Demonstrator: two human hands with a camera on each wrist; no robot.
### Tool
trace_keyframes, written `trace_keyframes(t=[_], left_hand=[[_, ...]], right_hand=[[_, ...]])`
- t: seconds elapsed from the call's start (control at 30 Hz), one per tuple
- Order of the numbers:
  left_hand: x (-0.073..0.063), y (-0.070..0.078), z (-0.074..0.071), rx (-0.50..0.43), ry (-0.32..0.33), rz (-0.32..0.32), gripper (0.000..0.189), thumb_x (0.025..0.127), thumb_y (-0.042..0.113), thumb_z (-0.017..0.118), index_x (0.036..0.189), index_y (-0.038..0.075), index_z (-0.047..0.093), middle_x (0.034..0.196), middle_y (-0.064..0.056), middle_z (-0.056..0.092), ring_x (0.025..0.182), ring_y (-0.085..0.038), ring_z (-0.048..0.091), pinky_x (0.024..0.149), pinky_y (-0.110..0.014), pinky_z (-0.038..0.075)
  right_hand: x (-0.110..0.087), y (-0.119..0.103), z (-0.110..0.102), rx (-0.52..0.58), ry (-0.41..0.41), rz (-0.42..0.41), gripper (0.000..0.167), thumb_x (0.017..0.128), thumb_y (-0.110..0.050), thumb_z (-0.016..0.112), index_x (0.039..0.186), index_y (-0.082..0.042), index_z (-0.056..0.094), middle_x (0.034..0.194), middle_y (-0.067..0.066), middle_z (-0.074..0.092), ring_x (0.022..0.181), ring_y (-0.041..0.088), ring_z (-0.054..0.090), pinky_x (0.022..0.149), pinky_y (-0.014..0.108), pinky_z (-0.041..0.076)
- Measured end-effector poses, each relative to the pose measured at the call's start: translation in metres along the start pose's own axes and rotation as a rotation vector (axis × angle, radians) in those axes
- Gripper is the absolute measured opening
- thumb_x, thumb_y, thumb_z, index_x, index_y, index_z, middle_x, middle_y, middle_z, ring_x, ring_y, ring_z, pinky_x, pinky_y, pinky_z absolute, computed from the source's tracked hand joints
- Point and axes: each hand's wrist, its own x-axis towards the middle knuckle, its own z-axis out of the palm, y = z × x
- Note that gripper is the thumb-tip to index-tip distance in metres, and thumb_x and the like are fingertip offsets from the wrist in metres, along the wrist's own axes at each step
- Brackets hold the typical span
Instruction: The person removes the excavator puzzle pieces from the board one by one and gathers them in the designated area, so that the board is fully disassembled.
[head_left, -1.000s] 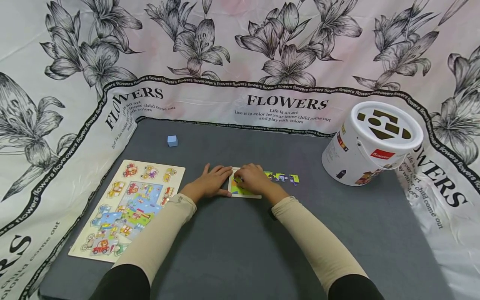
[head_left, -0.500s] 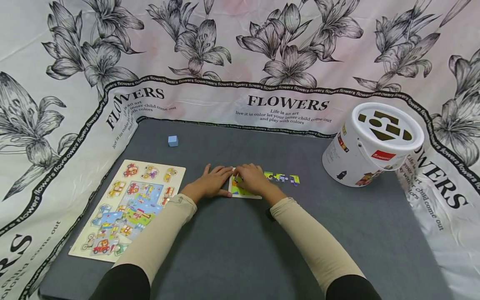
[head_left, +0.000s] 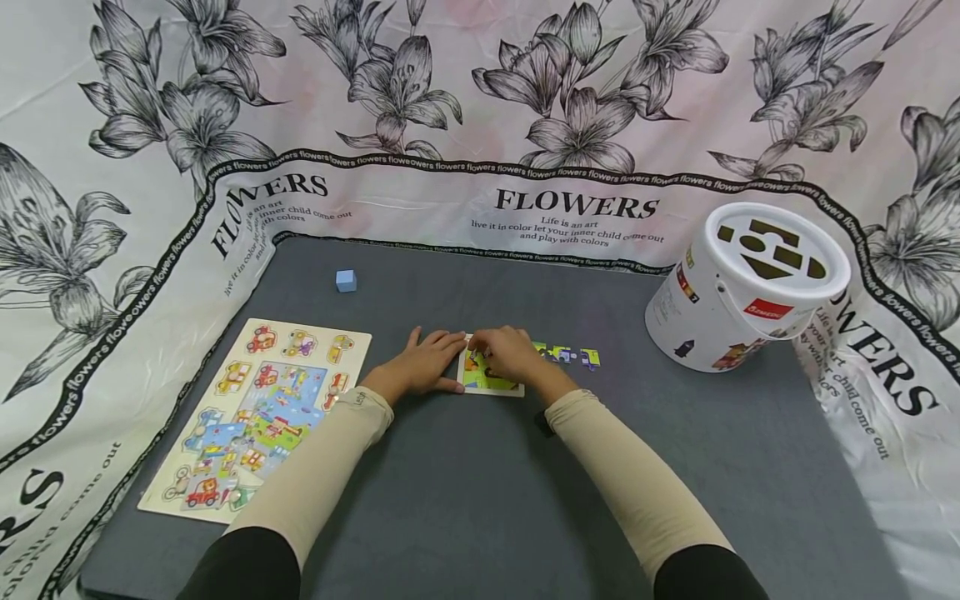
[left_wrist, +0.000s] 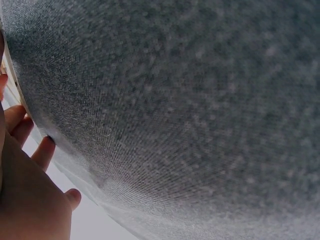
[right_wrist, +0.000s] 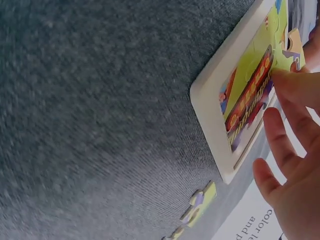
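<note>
A small framed jigsaw puzzle [head_left: 491,385] lies on the dark grey table in the middle of the head view. My left hand [head_left: 426,364] rests along its left edge with fingers spread. In the left wrist view, parts of that hand [left_wrist: 30,185] show at the left border. Over the puzzle's upper part, my right hand [head_left: 512,354] pinches a jigsaw piece [right_wrist: 296,46] with thumb and forefinger. The piece is tilted above the pale-rimmed tray [right_wrist: 210,107], and the fingers partly cover it. Fitted pieces show a red and yellow picture inside the rim.
Several loose jigsaw pieces [head_left: 590,358] lie in a row right of the puzzle. A larger wooden vehicle puzzle board [head_left: 348,346] lies at left, bearing picture pieces. A blue cube [head_left: 346,282] sits behind it; a white lidded bucket [head_left: 678,325] stands at right.
My right hand has shifted slightly to the right, so more of the puzzle picture shows under its fingers. The left hand stays at the left edge.
</note>
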Motion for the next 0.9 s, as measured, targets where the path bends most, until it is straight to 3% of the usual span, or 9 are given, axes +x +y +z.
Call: trace_keyframes(t=[0.27, 0.57, 0.9], left_hand=[[-0.0007, -0.0008, -0.0001, 0.010, -0.002, 0.000, 0.086, 0.089, 0.057, 0.060, 0.154, 0.013, 0.027, 0.161, -0.003, 0.023, 0.147, -0.027, 0.019, 0.113, -0.066, 0.007], [-0.0012, 0.0008, -0.0011, -0.003, 0.001, 0.000, 0.085, 0.089, 0.056, 0.060, 0.154, 0.013, 0.028, 0.161, -0.004, 0.023, 0.147, -0.027, 0.019, 0.113, -0.066, 0.006], [-0.0009, 0.0005, -0.0002, 0.001, 0.004, 0.002, 0.085, 0.089, 0.057, 0.060, 0.154, 0.013, 0.028, 0.161, -0.003, 0.023, 0.147, -0.026, 0.019, 0.113, -0.066, 0.006]], right_hand=[[-0.0018, -0.0001, -0.0008, 0.059, 0.019, -0.004, 0.026, 0.091, -0.004, 0.062, 0.114, -0.013, 0.067, 0.111, 0.004, 0.069, 0.108, 0.024, 0.060, 0.097, 0.051, 0.040], [-0.0010, 0.0028, 0.0010, 0.047, 0.016, -0.003, 0.028, 0.088, -0.005, 0.066, 0.114, -0.013, 0.069, 0.110, 0.003, 0.070, 0.108, 0.023, 0.060, 0.096, 0.052, 0.039], [-0.0016, 0.0022, -0.0017, 0.157, 0.017, 0.032, 0.018, 0.096, -0.010, 0.058, 0.109, -0.014, 0.070, 0.110, 0.003, 0.070, 0.107, 0.022, 0.062, 0.100, 0.053, 0.036]])
